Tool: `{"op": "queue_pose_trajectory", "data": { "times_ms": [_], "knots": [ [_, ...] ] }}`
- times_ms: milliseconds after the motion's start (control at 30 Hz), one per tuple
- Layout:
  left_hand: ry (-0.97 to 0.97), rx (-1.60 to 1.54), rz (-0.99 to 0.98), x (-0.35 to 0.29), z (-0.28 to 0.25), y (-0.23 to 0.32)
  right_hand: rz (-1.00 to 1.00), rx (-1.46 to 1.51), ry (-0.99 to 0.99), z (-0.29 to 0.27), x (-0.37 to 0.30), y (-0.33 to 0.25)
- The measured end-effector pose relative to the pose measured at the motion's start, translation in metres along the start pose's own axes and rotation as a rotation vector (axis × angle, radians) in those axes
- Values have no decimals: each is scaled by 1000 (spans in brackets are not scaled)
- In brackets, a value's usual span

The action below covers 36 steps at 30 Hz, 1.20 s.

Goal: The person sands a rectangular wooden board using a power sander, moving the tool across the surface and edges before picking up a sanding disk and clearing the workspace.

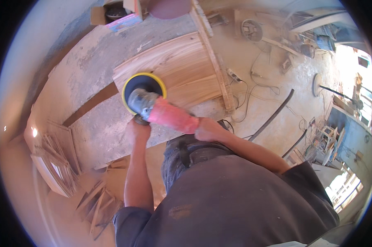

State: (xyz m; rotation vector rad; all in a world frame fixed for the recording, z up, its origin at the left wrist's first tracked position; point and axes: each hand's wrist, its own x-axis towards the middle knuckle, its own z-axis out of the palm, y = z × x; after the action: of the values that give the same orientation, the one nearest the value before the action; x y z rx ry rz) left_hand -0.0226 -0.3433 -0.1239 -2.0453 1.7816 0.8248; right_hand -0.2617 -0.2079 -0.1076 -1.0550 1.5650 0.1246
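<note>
Both my hands are on a disc sander (173, 116) with a red body and a grey metal head. Fingers closed, my left hand (137, 131) grips its dark side handle beside the head. My right hand (209, 129) wraps round the rear end of the red body. The round dark pad (133, 83) with a yellow rim overlaps the left end of a pale wooden panel (181, 57); whether it touches the wood I cannot tell. A wooden strip (216, 61) runs along the panel's right end.
The panel lies on a dusty worktable (99, 140) with a long gap. At its far side are an opened box (122, 18) and a reddish-brown disc (168, 8). Thin boards (56, 166) lean at left. Cords and a power strip (234, 75) lie on the floor at right.
</note>
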Motion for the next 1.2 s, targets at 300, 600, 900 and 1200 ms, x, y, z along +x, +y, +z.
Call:
{"op": "queue_pose_trajectory", "data": {
  "times_ms": [300, 600, 900, 1200],
  "knots": [
    [68, 132, -79, -76, -32, -119, -288, 30, -420, 35, 15, -36],
    [148, -153, -321, -178, -23, -176, -418, -314, 664, -105, 173, -99],
    [33, -423, -588, -220, 29, -212, -380, -550, 592, -111, 173, -107],
    [3, -622, -614, -213, 25, -179, -314, -399, 68, -151, 157, -105]
  ]
}}
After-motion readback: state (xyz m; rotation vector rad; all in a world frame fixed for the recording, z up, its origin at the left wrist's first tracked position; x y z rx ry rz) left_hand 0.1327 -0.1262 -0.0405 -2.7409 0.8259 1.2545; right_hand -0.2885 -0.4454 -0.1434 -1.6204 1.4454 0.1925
